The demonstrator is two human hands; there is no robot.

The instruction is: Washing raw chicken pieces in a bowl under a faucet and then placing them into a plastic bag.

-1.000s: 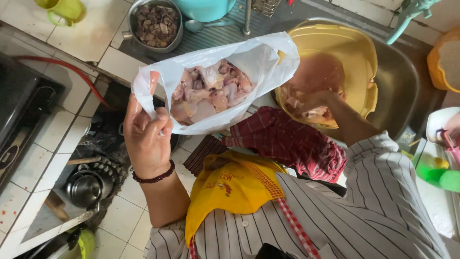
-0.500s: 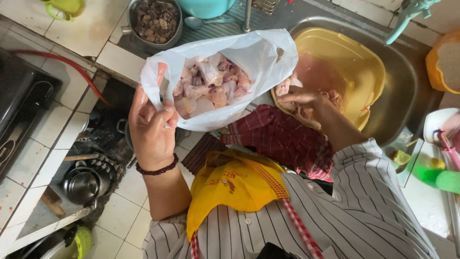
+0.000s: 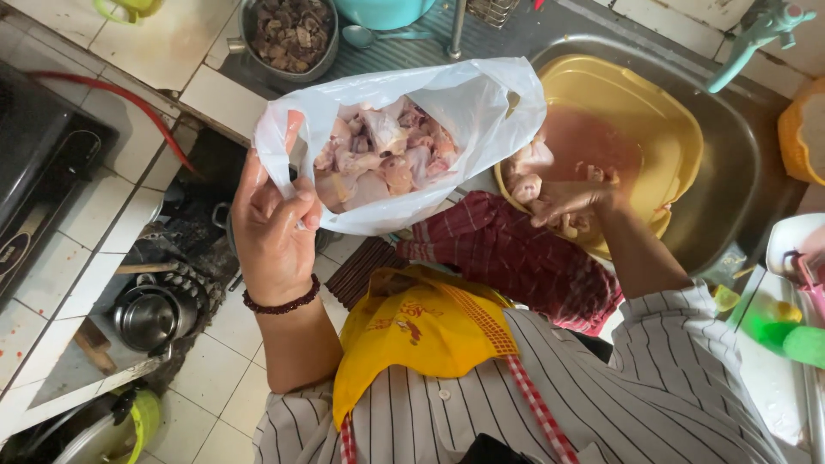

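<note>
Kitchen: sink (image 3: 730, 163) holding yellow basin (image 3: 662, 129).
Left hand (image 3: 275, 228): pinching plastic bag (image 3: 464, 103) rim, holding it above the floor.
Right hand (image 3: 567, 199): closing around meat (image 3: 524, 172) over basin.
Handling: probably soft, slippery; bag sagging, best gripped at rim.

I see a metal pot of dark pieces (image 3: 292, 34) on the tiled counter (image 3: 172, 43), a black stove (image 3: 43, 163) at left, and a green tap (image 3: 760, 34) above the steel sink (image 3: 730, 172).

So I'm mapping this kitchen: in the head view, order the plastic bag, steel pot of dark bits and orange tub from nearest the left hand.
1. Plastic bag: gripped by the left hand.
2. Steel pot: on the counter, above the hand.
3. Orange tub: far right edge, beyond the sink.
</note>
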